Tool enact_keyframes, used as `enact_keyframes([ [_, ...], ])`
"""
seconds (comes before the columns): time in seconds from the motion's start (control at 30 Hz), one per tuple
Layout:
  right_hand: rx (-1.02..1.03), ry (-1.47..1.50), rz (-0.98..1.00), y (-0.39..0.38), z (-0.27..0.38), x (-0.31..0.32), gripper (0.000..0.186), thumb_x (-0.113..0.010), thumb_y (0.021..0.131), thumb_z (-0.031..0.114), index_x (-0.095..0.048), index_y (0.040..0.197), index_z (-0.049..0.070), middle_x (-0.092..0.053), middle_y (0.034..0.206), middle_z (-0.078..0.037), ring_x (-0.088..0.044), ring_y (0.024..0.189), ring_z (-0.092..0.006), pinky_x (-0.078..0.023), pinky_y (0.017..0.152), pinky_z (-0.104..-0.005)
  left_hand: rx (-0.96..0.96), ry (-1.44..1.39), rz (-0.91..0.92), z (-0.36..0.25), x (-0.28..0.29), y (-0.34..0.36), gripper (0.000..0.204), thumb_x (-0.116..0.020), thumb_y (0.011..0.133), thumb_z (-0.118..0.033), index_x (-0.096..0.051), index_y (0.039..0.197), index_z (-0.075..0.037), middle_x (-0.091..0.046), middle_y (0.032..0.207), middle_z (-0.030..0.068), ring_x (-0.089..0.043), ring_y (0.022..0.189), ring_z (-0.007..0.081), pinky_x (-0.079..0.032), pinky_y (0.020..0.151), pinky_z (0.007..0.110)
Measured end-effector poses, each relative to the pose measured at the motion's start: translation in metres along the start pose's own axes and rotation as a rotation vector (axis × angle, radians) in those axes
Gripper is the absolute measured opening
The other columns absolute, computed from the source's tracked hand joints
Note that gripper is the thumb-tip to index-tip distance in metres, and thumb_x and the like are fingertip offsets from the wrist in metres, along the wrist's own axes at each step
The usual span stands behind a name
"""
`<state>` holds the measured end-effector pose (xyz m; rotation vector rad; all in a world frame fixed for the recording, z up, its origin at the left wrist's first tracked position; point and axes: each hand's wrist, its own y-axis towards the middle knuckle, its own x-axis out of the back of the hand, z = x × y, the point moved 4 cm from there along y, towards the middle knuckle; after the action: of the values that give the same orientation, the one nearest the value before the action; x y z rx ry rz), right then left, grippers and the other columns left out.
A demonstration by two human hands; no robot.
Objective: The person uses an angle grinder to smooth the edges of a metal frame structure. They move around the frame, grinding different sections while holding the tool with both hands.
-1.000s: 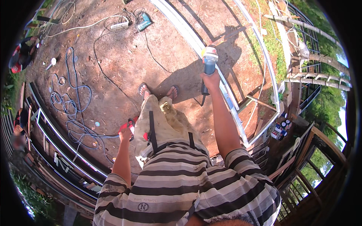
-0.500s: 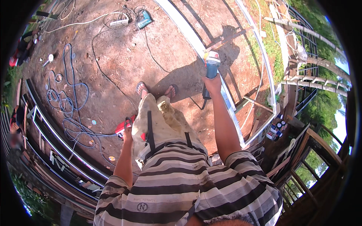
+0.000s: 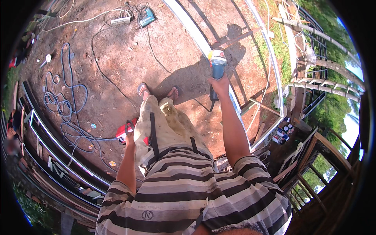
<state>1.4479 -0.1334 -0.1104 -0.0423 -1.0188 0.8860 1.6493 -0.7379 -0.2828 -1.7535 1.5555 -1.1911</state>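
Note:
My right hand [image 3: 220, 85] is wrapped round the body of a blue angle grinder [image 3: 217, 70], its guard end pointing away from me. The grinder is over the near long rail of a pale metal frame [image 3: 189, 24]; whether it touches the rail I cannot tell. A dark cord trails from its rear end. Low by my left leg, my left hand [image 3: 130, 138] is closed on the dark strap-like handle of a red and white box-shaped machine [image 3: 123, 131]. A bluish cable [image 3: 84, 135] runs up to this box from the left. Its exact kind is unclear.
Tangled bluish cable [image 3: 58, 102] lies on the dirt at left. Farther off are a teal power tool [image 3: 147, 17] and a white power strip [image 3: 120, 19]. Metal bars [image 3: 41, 127] are stacked at left. Cans [image 3: 282, 133] stand beyond the frame's right end, near a wooden structure [image 3: 337, 150].
The view has shifted slightly, so the ground things sit a little further left and up. Both hands keep their holds, and the grinder stays over the rail.

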Motion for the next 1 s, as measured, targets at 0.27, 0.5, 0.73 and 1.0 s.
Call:
enact_keyframes([
  [0.27,-0.004,0.049,0.03,0.006,0.0,-0.001,0.061,-0.085,0.069,0.023,-0.061,0.117,-0.003,-0.071,0.103,-0.017,-0.071,0.093,-0.0291,-0.055,0.085,-0.0402,0.067,0.143,-0.008,-0.008,-0.003,-0.001,0.032,-0.063,0.097,-0.024,-0.074,0.114,0.001,-0.074,0.097,0.0089,-0.065,0.085,0.0163,-0.052,0.078,0.036],
  [0.5,0.019,0.069,0.002,0.01,-0.031,-0.003,0.06,-0.086,0.07,0.016,-0.062,0.122,0.0,-0.072,0.102,-0.013,-0.069,0.09,-0.0231,-0.054,0.082,-0.0358,0.077,0.15,-0.007,0.001,-0.001,-0.001,0.04,-0.062,0.095,-0.034,-0.075,0.117,-0.002,-0.077,0.102,0.015,-0.071,0.087,0.0217,-0.055,0.081,0.04],
  [0.73,0.0,0.045,0.029,0.003,-0.006,0.002,0.057,-0.085,0.07,0.018,-0.063,0.119,-0.001,-0.072,0.101,-0.013,-0.07,0.09,-0.0231,-0.054,0.082,-0.0368,0.012,0.34,-0.016,-0.009,-0.008,-0.002,0.042,-0.06,0.096,-0.034,-0.073,0.119,-0.001,-0.076,0.107,0.0191,-0.072,0.096,0.0259,-0.053,0.085,0.039],
  [1.0,-0.047,-0.003,0.035,0.004,0.001,0.003,0.061,-0.083,0.067,0.025,-0.062,0.115,-0.005,-0.072,0.1,-0.018,-0.071,0.091,-0.0297,-0.056,0.082,-0.041,-0.038,0.357,-0.01,0.0,0.004,-0.002,0.044,-0.061,0.095,-0.036,-0.074,0.118,-0.001,-0.076,0.107,0.0205,-0.073,0.099,0.0296,-0.053,0.088,0.041],
])
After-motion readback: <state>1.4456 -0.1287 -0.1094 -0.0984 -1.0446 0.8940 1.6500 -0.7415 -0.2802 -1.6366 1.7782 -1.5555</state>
